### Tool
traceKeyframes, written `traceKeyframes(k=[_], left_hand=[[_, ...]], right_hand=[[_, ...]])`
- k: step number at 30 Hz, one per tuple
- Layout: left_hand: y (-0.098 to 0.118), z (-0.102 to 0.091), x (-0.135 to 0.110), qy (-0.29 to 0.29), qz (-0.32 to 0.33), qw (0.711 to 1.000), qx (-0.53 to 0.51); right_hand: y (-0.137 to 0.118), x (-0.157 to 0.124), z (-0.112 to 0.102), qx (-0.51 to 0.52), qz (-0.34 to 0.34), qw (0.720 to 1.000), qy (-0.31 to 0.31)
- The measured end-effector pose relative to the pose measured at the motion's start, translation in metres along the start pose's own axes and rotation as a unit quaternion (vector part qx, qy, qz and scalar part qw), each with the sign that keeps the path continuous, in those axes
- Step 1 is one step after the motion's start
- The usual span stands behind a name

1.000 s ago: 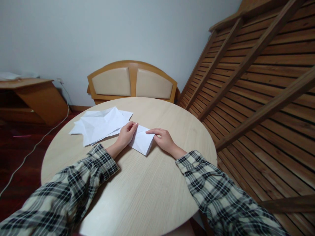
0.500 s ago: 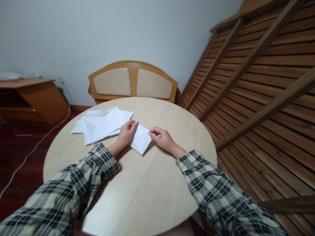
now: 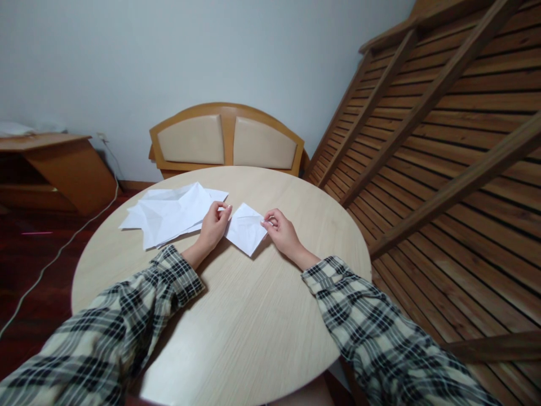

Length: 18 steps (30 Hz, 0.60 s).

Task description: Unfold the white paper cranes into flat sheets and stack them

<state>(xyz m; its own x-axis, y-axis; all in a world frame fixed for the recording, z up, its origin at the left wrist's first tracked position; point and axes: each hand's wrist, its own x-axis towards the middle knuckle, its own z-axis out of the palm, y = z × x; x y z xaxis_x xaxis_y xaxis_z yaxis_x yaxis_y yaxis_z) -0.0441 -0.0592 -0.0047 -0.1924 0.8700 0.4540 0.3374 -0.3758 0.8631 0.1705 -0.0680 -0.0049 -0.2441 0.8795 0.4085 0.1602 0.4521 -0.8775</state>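
Note:
A small folded white paper (image 3: 246,228) is held a little above the round light-wood table (image 3: 236,316). My left hand (image 3: 213,224) pinches its left corner with curled fingers. On the opposite side, my right hand (image 3: 281,230) pinches the right corner between thumb and fingertips. Both arms wear plaid sleeves. A loose pile of white paper sheets (image 3: 171,213) lies on the table just left of my left hand.
A wooden chair with beige pads (image 3: 226,141) stands at the table's far side. A slatted wooden structure (image 3: 443,141) rises at the right. A low wooden desk (image 3: 54,163) and a white cable (image 3: 63,248) are at the left.
Both hands went from pressing the folded paper flat on the table to pinching its corners and lifting it slightly. The paper now stands tilted between them.

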Motion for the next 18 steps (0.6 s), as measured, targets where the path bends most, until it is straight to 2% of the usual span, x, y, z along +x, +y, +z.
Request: traceKeyframes(k=[3,5,8,10,12,14,16,18], left_hand=[[0.003,0.002,-0.001,0.002,-0.046,0.996,-0.082],[0.007,0.004,-0.003,-0.018,-0.090,0.982,-0.162],[0.013,0.009,-0.008,-0.092,-0.156,0.943,-0.280],[0.015,0.012,-0.011,-0.151,-0.173,0.920,-0.318],[0.017,0.014,-0.015,-0.207,-0.179,0.907,-0.321],[0.020,0.014,-0.018,-0.249,-0.179,0.906,-0.291],[0.024,0.013,-0.020,-0.268,-0.169,0.917,-0.243],[0.027,0.012,-0.022,-0.264,-0.156,0.929,-0.206]], right_hand=[[0.004,0.003,-0.003,0.010,-0.015,0.999,0.040],[0.007,0.005,-0.004,0.013,-0.036,0.997,0.072],[0.009,0.007,-0.004,0.019,-0.061,0.992,0.110],[0.011,0.008,-0.004,0.025,-0.065,0.990,0.122],[0.011,0.008,-0.003,0.035,-0.060,0.990,0.124],[0.010,0.007,-0.003,0.042,-0.058,0.990,0.121],[0.008,0.006,-0.002,0.040,-0.061,0.991,0.112],[0.006,0.005,-0.002,0.038,-0.062,0.992,0.098]])
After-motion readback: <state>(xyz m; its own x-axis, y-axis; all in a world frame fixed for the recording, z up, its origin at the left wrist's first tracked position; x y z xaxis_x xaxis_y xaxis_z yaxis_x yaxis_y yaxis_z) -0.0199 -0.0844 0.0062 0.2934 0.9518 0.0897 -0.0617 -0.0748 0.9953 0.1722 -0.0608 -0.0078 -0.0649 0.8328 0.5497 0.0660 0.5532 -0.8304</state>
